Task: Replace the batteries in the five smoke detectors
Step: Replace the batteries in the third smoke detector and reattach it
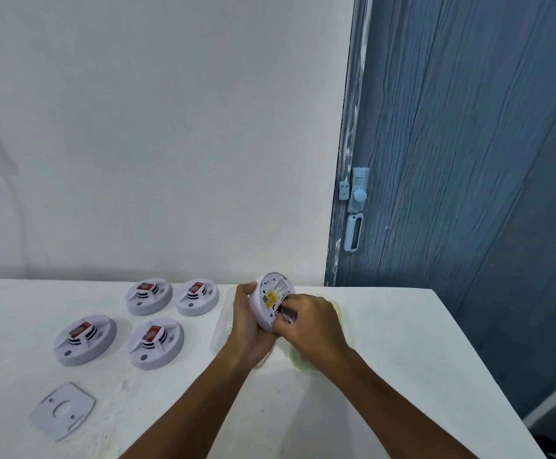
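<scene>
My left hand point(249, 321) grips a white round smoke detector point(271, 298) by its rim, lifted off the table with its back side and yellow label facing me. My right hand point(313, 321) pinches a small battery point(284, 311) at the detector's battery slot; the battery is mostly hidden by my fingers. Several other white smoke detectors lie face up on the white table point(402, 342) to the left, each with a red battery on top: one at the back point(149, 295), one beside it point(197, 297), one in front point(155, 342), one at the front left point(85, 339).
A white square mounting plate point(61, 411) lies near the table's front left. A clear plastic container with a pale yellow-green lid point(298, 357) sits under my hands. A white wall stands behind the table, and a blue door point(468, 160) with a latch is at the right.
</scene>
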Demonstrator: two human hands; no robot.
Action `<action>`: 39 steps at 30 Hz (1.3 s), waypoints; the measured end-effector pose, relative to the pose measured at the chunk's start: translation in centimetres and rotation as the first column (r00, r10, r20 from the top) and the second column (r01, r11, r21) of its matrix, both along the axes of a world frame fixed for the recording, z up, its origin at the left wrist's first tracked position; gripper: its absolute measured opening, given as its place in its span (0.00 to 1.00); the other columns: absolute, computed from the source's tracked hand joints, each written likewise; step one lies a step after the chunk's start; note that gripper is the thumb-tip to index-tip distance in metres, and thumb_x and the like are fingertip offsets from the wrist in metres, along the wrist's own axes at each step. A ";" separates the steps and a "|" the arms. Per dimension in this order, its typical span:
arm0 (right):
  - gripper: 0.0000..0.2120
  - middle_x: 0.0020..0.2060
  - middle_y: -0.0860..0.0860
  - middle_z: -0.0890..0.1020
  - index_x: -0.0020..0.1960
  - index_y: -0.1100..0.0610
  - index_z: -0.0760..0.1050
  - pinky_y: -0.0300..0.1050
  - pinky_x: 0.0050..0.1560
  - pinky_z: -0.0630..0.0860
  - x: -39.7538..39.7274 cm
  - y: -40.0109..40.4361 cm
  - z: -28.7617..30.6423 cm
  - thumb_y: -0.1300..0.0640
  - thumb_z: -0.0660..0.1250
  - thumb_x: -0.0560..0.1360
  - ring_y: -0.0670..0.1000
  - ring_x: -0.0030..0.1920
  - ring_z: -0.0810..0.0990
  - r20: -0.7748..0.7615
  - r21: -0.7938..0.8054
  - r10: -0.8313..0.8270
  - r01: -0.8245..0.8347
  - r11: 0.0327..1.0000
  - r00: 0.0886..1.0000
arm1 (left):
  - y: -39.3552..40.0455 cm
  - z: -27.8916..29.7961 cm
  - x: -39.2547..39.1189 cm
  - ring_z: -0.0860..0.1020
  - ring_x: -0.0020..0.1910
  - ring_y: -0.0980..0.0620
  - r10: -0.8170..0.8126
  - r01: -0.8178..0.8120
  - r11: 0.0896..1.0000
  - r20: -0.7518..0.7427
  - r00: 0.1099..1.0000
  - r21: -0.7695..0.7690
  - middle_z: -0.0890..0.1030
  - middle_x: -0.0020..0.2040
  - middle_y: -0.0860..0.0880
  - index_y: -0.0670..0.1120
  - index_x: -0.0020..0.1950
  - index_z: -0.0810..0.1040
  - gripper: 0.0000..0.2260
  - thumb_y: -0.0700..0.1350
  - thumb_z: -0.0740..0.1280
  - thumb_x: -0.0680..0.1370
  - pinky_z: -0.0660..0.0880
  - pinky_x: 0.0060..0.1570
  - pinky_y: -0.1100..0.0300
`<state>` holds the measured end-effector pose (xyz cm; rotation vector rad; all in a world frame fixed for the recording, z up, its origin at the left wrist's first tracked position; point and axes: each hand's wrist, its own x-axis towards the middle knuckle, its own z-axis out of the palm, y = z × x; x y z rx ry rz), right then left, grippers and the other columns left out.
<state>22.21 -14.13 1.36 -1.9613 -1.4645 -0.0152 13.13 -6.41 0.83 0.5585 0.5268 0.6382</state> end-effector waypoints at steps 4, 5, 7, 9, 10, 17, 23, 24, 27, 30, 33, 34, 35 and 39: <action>0.12 0.43 0.52 0.85 0.49 0.57 0.82 0.43 0.40 0.78 -0.1 -0.1 0.0 0.51 0.65 0.73 0.50 0.40 0.80 -0.028 0.010 0.007 -0.006 1.000 1.000 | 0.1 -0.2 0.2 0.77 0.44 0.47 0.005 -0.005 1.000 -0.043 0.999 0.007 0.80 0.42 0.42 0.42 0.51 0.79 0.20 0.56 0.57 0.76 0.71 0.46 0.55; 0.12 0.43 0.52 0.85 0.50 0.57 0.82 0.42 0.40 0.77 -0.1 -0.2 0.0 0.51 0.65 0.73 0.51 0.40 0.80 -0.029 0.010 0.009 -0.009 1.000 1.000 | 0.1 -0.2 0.2 0.77 0.44 0.47 0.001 0.000 1.000 -0.044 0.999 0.008 0.79 0.43 0.42 0.42 0.51 0.79 0.20 0.56 0.57 0.75 0.71 0.46 0.55; 0.12 0.43 0.53 0.85 0.50 0.57 0.82 0.43 0.40 0.78 -0.1 -0.2 -0.2 0.52 0.64 0.74 0.51 0.40 0.80 -0.017 0.003 0.013 -0.013 1.000 1.000 | 0.1 -0.3 0.3 0.77 0.44 0.47 0.000 0.001 1.000 -0.052 0.999 0.011 0.78 0.43 0.42 0.42 0.51 0.79 0.20 0.56 0.57 0.75 0.71 0.45 0.56; 0.13 0.44 0.54 0.85 0.50 0.58 0.82 0.45 0.41 0.78 -0.1 -0.2 -0.4 0.52 0.64 0.74 0.52 0.40 0.80 -0.012 -0.004 0.019 -0.019 1.000 1.000 | 0.2 -0.4 0.4 0.76 0.43 0.47 0.002 -0.001 1.000 -0.058 0.998 0.017 0.78 0.42 0.42 0.42 0.50 0.80 0.20 0.56 0.57 0.75 0.70 0.45 0.56; 0.13 0.44 0.55 0.85 0.50 0.58 0.82 0.45 0.42 0.78 -0.1 -0.2 -0.5 0.52 0.64 0.74 0.53 0.41 0.80 -0.014 -0.005 0.019 -0.019 1.000 1.000 | 0.2 -0.5 0.5 0.76 0.43 0.47 0.006 -0.004 1.000 -0.061 0.998 0.019 0.78 0.42 0.42 0.42 0.50 0.80 0.20 0.56 0.57 0.75 0.70 0.44 0.55; 0.12 0.41 0.57 0.84 0.47 0.60 0.82 0.49 0.41 0.79 0.3 0.1 -1.0 0.54 0.64 0.73 0.54 0.39 0.81 -0.082 0.002 0.023 -0.023 1.000 0.996 | 0.2 -0.6 0.9 0.76 0.41 0.47 0.010 -0.008 1.000 -0.075 0.997 0.015 0.78 0.41 0.42 0.42 0.50 0.79 0.20 0.56 0.57 0.75 0.71 0.41 0.55; 0.13 0.32 0.56 0.81 0.39 0.63 0.80 0.49 0.33 0.77 0.8 0.1 -1.2 0.56 0.60 0.71 0.52 0.33 0.79 -0.147 0.126 0.047 -0.029 0.992 0.988 | 0.1 -0.9 0.8 0.76 0.44 0.47 0.015 -0.016 0.999 -0.019 1.000 -0.048 0.80 0.41 0.44 0.44 0.48 0.78 0.16 0.54 0.56 0.76 0.73 0.43 0.54; 0.13 0.33 0.56 0.80 0.38 0.63 0.79 0.50 0.34 0.76 0.7 0.2 -1.2 0.56 0.60 0.71 0.52 0.34 0.78 -0.132 0.119 0.069 -0.053 0.992 0.989 | 0.1 -0.9 0.8 0.76 0.43 0.48 0.018 -0.019 0.999 -0.010 1.000 -0.049 0.79 0.40 0.45 0.44 0.47 0.78 0.16 0.54 0.57 0.75 0.73 0.43 0.54; 0.11 0.41 0.54 0.82 0.45 0.61 0.81 0.49 0.44 0.78 0.6 0.0 -1.4 0.58 0.61 0.71 0.51 0.42 0.79 -0.139 0.133 0.140 -0.122 0.984 0.980 | 0.5 -0.7 0.8 0.76 0.42 0.48 0.008 -0.008 0.999 -0.002 1.000 -0.042 0.79 0.38 0.45 0.44 0.46 0.77 0.17 0.55 0.56 0.75 0.73 0.40 0.56; 0.17 0.53 0.52 0.80 0.60 0.57 0.80 0.39 0.55 0.75 1.4 -0.2 -1.2 0.63 0.64 0.72 0.48 0.53 0.78 -0.163 0.119 0.223 -0.205 0.972 0.961 | 0.7 -0.3 0.8 0.77 0.40 0.48 -0.032 0.033 0.998 0.023 0.999 -0.062 0.78 0.38 0.45 0.43 0.47 0.77 0.17 0.55 0.57 0.75 0.76 0.35 0.58; 0.14 0.51 0.51 0.80 0.57 0.57 0.81 0.36 0.53 0.74 2.2 0.0 -1.3 0.62 0.65 0.73 0.46 0.52 0.78 -0.092 0.150 0.280 -0.264 0.953 0.956 | 0.8 0.1 0.8 0.75 0.41 0.48 -0.078 0.080 0.994 0.039 0.996 -0.068 0.76 0.41 0.45 0.44 0.48 0.76 0.17 0.56 0.59 0.72 0.73 0.40 0.57; 0.12 0.50 0.50 0.80 0.56 0.58 0.81 0.35 0.52 0.74 2.5 0.0 -1.4 0.62 0.65 0.74 0.45 0.50 0.78 -0.094 0.180 0.285 -0.265 0.947 0.954 | 0.8 0.3 0.8 0.74 0.41 0.48 -0.083 0.086 0.994 0.047 0.995 -0.070 0.76 0.41 0.44 0.43 0.49 0.75 0.17 0.55 0.59 0.71 0.71 0.42 0.55; 0.10 0.49 0.50 0.80 0.54 0.58 0.81 0.33 0.49 0.74 2.6 0.0 -1.4 0.62 0.67 0.74 0.43 0.49 0.78 -0.132 0.226 0.281 -0.247 0.942 0.951 | 0.8 0.3 0.9 0.74 0.42 0.48 -0.081 0.085 0.993 0.051 0.995 -0.076 0.76 0.42 0.44 0.43 0.50 0.76 0.18 0.55 0.59 0.71 0.70 0.44 0.54; 0.08 0.41 0.50 0.83 0.52 0.55 0.78 0.32 0.39 0.75 3.8 0.2 -1.7 0.64 0.70 0.74 0.42 0.39 0.80 -0.546 0.328 0.103 0.099 0.940 0.832 | 1.4 0.3 0.7 0.73 0.50 0.44 -0.056 0.056 0.997 0.001 0.998 -0.051 0.76 0.51 0.42 0.43 0.55 0.77 0.19 0.55 0.59 0.74 0.71 0.52 0.48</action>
